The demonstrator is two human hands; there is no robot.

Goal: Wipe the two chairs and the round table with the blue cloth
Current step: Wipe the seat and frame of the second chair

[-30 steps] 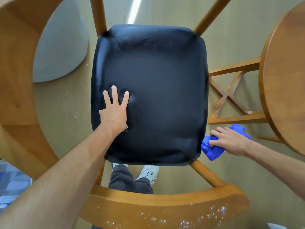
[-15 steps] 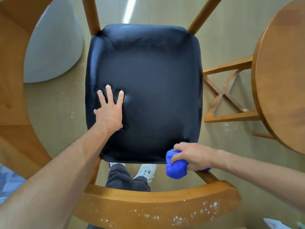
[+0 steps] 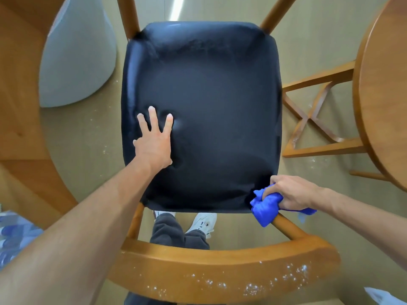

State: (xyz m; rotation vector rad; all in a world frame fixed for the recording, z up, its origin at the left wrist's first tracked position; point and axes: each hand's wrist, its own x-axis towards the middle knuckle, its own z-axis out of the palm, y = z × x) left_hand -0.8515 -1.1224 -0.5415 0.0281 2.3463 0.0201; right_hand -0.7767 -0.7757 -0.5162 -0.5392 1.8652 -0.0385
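Note:
I look straight down on a wooden chair with a black padded seat [image 3: 209, 111]. My left hand [image 3: 154, 142] presses flat on the seat's left side, fingers spread. My right hand [image 3: 293, 192] grips the bunched blue cloth [image 3: 264, 208] against the seat's near right corner, above a rear strut. The chair's curved wooden backrest [image 3: 220, 269] lies nearest me and carries white specks on its right part. The round wooden table [image 3: 387, 89] fills the right edge.
A curved wooden piece [image 3: 15, 89] runs down the left edge. A pale grey rounded object [image 3: 79, 62] stands on the floor at upper left. Wooden cross-braces [image 3: 317, 119] show beneath the table. White specks dot the floor. My legs and white shoes [image 3: 204, 223] show under the seat.
My right hand carried the blue cloth from the seat's right side round to the near edge, then back right to the near right corner. My left hand stayed pressed on the seat.

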